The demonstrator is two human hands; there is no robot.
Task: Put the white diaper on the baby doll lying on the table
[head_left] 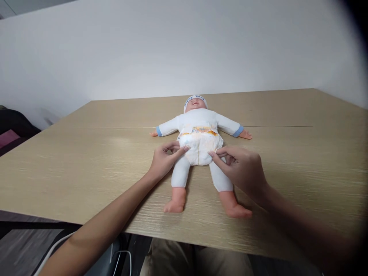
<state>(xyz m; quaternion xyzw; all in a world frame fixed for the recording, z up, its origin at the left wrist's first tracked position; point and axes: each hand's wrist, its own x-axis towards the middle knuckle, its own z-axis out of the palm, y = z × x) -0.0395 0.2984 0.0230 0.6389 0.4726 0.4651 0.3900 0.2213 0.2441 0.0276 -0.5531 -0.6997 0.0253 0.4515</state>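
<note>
Two bare forearms reach in from the near edge of the wide, pale wood-grain table (86, 161), over the person's lap in khaki trousers (198, 260) and past a white cable (51, 251) that loops below the tabletop at the left. Nearest on the table lie the bare pink plastic feet of a baby doll in a white bodysuit with blue cuffs (198, 119), which lies on its back at the middle of the tabletop, legs spread toward the person and arms stretched out to either side. The left hand (163, 159) rests at the doll's hip on the left side of the picture, its fingers (179, 150) drawn together, the tips pinching the edge of the white disposable diaper with an orange printed waistband (200, 145) that is wrapped around the doll's middle. The right hand (240, 165) meets the opposite hip, thumb and forefinger likewise closed on the diaper's leg edge, the other fingers curled behind. Beyond the diaper the doll's torso leads to its head, which wears a white cap with a blue printed band (195, 99). Farther back a seam runs across the table, and behind it rises a plain white wall (172, 50). A dark seat with a maroon cushion (11, 134) sits at the far left.
</note>
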